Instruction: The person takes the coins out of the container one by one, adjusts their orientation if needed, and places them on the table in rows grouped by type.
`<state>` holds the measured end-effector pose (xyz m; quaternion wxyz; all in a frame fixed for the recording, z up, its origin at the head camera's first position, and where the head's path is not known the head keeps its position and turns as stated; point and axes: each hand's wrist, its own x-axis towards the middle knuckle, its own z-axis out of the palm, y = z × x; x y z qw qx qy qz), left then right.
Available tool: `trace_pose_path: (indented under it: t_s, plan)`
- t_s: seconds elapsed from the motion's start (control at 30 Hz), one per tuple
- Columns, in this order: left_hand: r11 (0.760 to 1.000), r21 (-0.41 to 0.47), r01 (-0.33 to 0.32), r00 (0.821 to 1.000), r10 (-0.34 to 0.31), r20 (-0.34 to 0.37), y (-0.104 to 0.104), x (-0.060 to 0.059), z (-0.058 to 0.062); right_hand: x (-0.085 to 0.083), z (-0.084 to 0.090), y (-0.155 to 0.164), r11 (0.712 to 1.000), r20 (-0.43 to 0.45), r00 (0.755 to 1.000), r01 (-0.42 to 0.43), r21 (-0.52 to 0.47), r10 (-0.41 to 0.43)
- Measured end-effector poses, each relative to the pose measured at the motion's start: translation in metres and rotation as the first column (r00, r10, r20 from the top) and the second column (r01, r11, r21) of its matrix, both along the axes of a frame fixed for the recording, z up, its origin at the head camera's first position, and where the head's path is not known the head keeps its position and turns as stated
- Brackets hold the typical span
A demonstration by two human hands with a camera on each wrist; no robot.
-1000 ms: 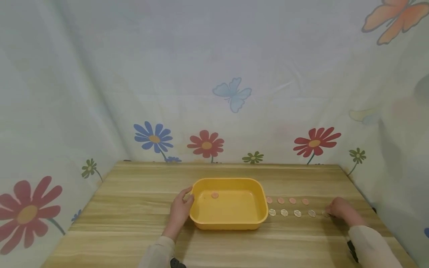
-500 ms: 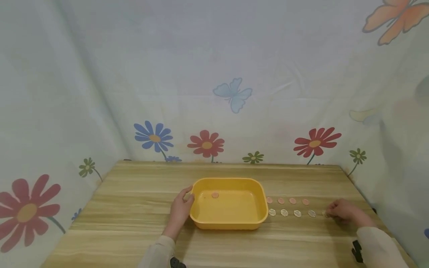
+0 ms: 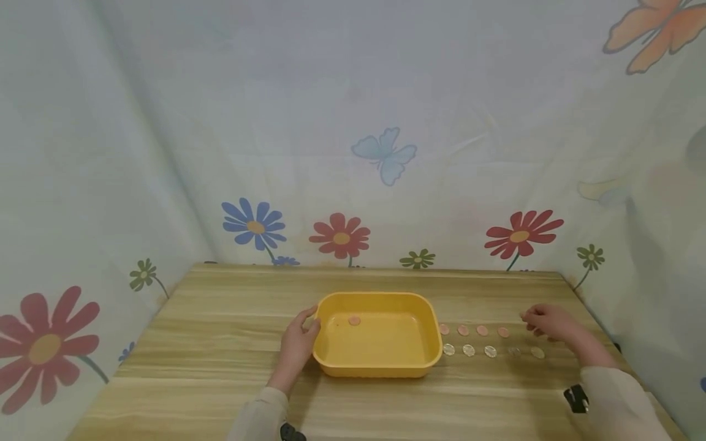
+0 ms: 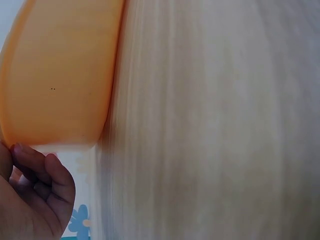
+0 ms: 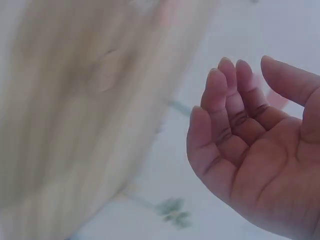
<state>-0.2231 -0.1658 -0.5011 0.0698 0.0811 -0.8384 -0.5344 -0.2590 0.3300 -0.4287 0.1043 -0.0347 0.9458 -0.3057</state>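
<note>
My left hand [image 3: 298, 346] grips the left rim of a yellow plastic tray [image 3: 377, 372]; in the left wrist view its fingers are curled at the tray's edge. One copper-coloured coin [image 3: 354, 320] lies inside the tray. To the right of the tray, copper-coloured coins [image 3: 482, 331] form a row, with a row of paler, silvery coins [image 3: 490, 351] in front of it. My right hand [image 3: 554, 323] is raised over the table beyond the right end of the copper row. In the right wrist view its fingers are loosely bent, the thumb stands apart, and nothing shows between them.
The wood-grain table [image 3: 220, 367] ends at a wall of pale cloth [image 3: 309, 122] printed with flowers and butterflies. More of this cloth hangs along the left and right sides. Each wrist carries a small black device.
My right hand has left the rightmost silvery coin, which now lies uncovered, and has risen and moved back toward the wall. My left hand and the tray have stayed put.
</note>
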Motion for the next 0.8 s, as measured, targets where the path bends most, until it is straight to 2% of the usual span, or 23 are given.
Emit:
trace_pose_path:
  t_s: [0.27,0.43,0.6,0.67,0.8]
  plan:
    - [1.0,-0.01,-0.006,1.0,0.006,-0.01,0.0,0.001,-0.002,0.002,0.033,-0.057,0.989,-0.134,0.981,-0.138,0.052,0.143]
    - [1.0,-0.012,-0.007,1.0,0.007,-0.006,0.0,0.0,-0.001,0.001,0.043,-0.097,0.968,-0.116,0.961,-0.25,0.015,0.25]
    - [1.0,-0.006,-0.006,1.0,0.006,-0.004,0.0,0.0,0.0,-0.009,0.042,-0.135,0.924,-0.117,0.918,-0.382,-0.011,0.378]
    - [1.0,-0.001,-0.002,1.0,0.002,0.002,0.0,0.0,0.0,-0.013,0.041,-0.147,0.914,-0.113,0.908,-0.405,-0.005,0.402]
    - [1.0,0.001,0.002,1.0,-0.002,0.001,0.0,0.001,0.001,-0.019,0.044,-0.166,0.906,-0.082,0.903,-0.423,-0.003,0.421]
